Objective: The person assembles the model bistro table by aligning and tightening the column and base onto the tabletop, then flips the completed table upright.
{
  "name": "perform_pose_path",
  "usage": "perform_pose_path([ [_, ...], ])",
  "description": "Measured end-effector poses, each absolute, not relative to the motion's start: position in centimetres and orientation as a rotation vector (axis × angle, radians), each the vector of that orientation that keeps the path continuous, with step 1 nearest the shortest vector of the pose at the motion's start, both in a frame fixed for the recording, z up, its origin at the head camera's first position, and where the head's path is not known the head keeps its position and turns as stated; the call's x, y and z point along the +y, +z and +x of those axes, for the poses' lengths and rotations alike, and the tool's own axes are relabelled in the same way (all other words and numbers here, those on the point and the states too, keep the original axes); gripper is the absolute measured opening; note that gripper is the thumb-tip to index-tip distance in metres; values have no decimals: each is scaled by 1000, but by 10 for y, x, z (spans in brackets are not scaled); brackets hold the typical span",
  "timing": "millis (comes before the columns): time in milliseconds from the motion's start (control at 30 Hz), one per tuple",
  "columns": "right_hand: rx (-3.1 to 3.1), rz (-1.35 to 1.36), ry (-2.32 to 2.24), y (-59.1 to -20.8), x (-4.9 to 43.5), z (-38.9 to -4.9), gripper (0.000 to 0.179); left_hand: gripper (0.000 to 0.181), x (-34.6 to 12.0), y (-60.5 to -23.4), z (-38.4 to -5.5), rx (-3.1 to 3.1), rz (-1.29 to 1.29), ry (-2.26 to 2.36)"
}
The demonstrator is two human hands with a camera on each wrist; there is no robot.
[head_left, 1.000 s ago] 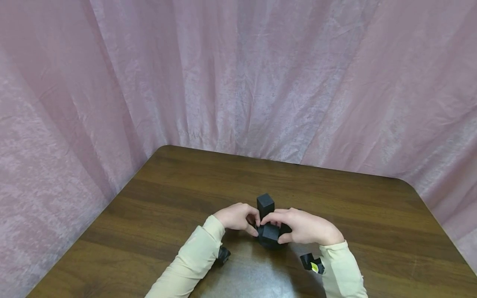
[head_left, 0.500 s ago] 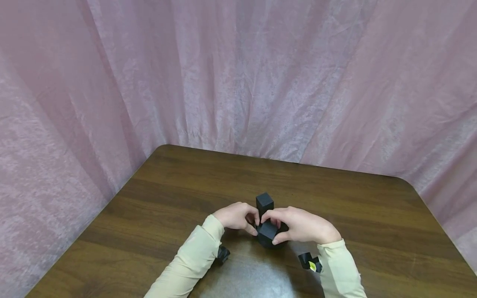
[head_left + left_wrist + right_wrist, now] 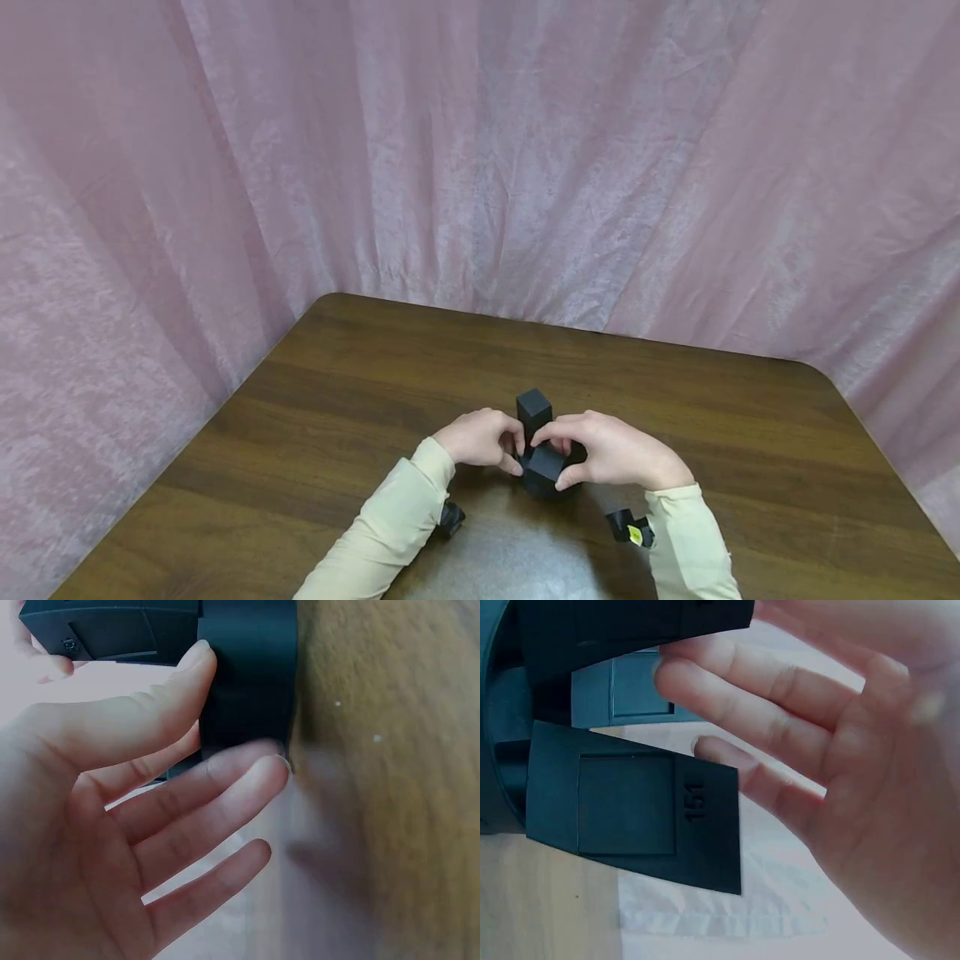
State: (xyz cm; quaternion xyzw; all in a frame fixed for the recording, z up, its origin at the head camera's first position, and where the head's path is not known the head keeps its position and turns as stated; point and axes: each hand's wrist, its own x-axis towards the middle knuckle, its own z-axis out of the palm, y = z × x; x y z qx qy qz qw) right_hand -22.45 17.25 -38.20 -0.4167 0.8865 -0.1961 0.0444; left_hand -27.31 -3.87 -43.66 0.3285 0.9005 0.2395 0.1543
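Note:
A round black base (image 3: 546, 493) stands on the table with several tapered black blocks rising from it. My left hand (image 3: 480, 439) grips the base from its left side; in the left wrist view, the thumb lies on the rounded black wall (image 3: 247, 682) and the fingers curl on its other side. My right hand (image 3: 611, 452) pinches the front block (image 3: 546, 462) by its upper part. Behind it a taller-looking block (image 3: 534, 408) stands upright. In the right wrist view, one block (image 3: 630, 802) bears the raised number 151, and another block (image 3: 641, 686) shows beyond it.
The brown wooden table (image 3: 375, 375) reaches back to a pink velvet curtain (image 3: 480, 167) along its far and left sides. Black wrist cameras sit under both cream sleeves (image 3: 397, 521), close above the tabletop.
The front block has turned slightly in my right hand, and the right fingers have shifted a little on it. My left hand has stayed in place on the base.

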Motion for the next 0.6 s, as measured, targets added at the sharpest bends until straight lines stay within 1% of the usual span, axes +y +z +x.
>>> perform_pose_path([
  [200,2764,-1154,-640,-370,190,-221,33,21,-41,-438,-275,2525,911,758],
  [400,2655,-993,-670,-360,208,-215,29,19,-43,-440,-277,2458,961,808],
  [467,2567,-925,-680,-361,210,-214,30,16,-44,-441,-278,2416,987,823],
  [600,2453,-820,-661,-366,210,-215,37,10,-45,-442,-279,2341,1026,827],
])
